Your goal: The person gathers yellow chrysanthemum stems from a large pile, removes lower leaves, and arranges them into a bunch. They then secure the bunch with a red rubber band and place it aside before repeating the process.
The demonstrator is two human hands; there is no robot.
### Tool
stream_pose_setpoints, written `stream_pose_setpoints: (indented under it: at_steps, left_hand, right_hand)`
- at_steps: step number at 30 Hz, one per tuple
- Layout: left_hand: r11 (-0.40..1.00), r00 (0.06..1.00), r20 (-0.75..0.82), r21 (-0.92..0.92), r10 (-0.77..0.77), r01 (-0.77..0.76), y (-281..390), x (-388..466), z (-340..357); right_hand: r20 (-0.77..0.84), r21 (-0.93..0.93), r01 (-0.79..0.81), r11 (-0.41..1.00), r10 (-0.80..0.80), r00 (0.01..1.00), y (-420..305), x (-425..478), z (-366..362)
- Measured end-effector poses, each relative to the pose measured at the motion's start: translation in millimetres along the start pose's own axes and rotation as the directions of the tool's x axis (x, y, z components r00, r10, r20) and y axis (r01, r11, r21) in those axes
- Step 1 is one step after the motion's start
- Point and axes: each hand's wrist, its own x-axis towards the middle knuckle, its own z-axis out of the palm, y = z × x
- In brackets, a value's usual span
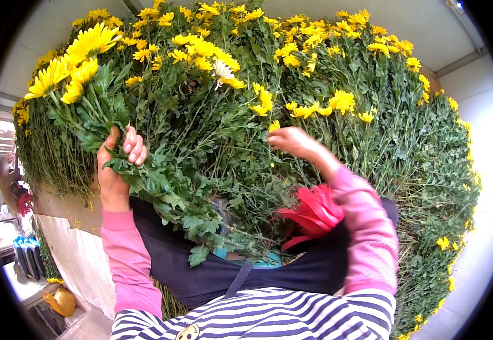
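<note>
My left hand [121, 157] grips several leafy stems of cut yellow chrysanthemums [89, 44]. Their large blooms rise at the upper left, and the leafy lower stems slant down across my lap. Over the flower pile, my right hand [291, 141] has curled fingers and is slightly blurred; whether a stem is between them is unclear. Just above its fingertips shows a small yellow bloom [274, 125]. A big heap of yellow chrysanthemums [212, 110] fills the space before me, with one white bloom [222, 73] among them. Red plastic strips [312, 208] fan out by my right thigh, below the right forearm.
Flower stems [429, 212] extend around my right side. At the left stand a brown board [68, 208], a white sheet [76, 255], a table [38, 293] with dark blue-topped items [29, 257], and a yellow bag [60, 301]. Another person [8, 182] is farther back at the left.
</note>
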Motion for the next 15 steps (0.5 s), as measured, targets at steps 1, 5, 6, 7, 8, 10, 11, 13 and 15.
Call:
stream_pose_setpoints:
  at_steps: [1, 5, 6, 7, 8, 10, 11, 13, 15]
  left_hand:
    - [1.000, 0.999, -0.045, 0.009, 0.006, -0.005, 0, -1, -3]
    - [0.996, 0.993, -0.101, 0.069, 0.062, -0.056, 4, -14, -11]
    - [0.996, 0.993, -0.099, 0.068, 0.067, -0.061, 7, -15, -12]
    - [0.996, 0.993, -0.094, 0.061, 0.066, -0.060, 6, -16, -13]
    - [0.997, 0.996, -0.069, 0.053, 0.057, -0.053, 4, -13, -16]
    - [0.997, 0.995, -0.095, 0.067, 0.035, -0.029, 3, -11, -15]
    - [0.997, 0.994, -0.109, 0.075, 0.027, -0.019, 3, -11, -15]
    - [0.997, 0.987, -0.161, 0.071, -0.003, 0.015, 9, -16, -10]
    - [0.997, 0.998, -0.059, 0.075, -0.030, 0.035, 6, -5, -3]
  right_hand:
    - [-0.036, 0.000, -0.020, 1.000, 0.020, 0.999, 11, 33, 36]
    - [-0.073, 0.822, 0.009, 0.569, 0.089, 0.993, -7, 106, 151]
    - [-0.094, 0.897, 0.058, 0.439, 0.059, 0.994, -28, 105, 166]
    - [-0.149, 0.959, 0.123, 0.256, 0.086, 0.985, -42, 99, 180]
    - [-0.169, 0.959, 0.148, 0.241, 0.069, 0.983, -39, 96, 187]
    - [-0.253, 0.899, 0.189, 0.395, 0.117, 0.960, -39, 81, 178]
    - [-0.538, 0.636, 0.286, 0.717, 0.146, 0.830, -10, 83, 180]
    - [-0.884, 0.103, 0.145, 0.984, 0.024, 0.467, 23, 58, 150]
    - [-0.940, 0.041, -0.311, 0.950, 0.142, 0.310, 109, 37, 141]
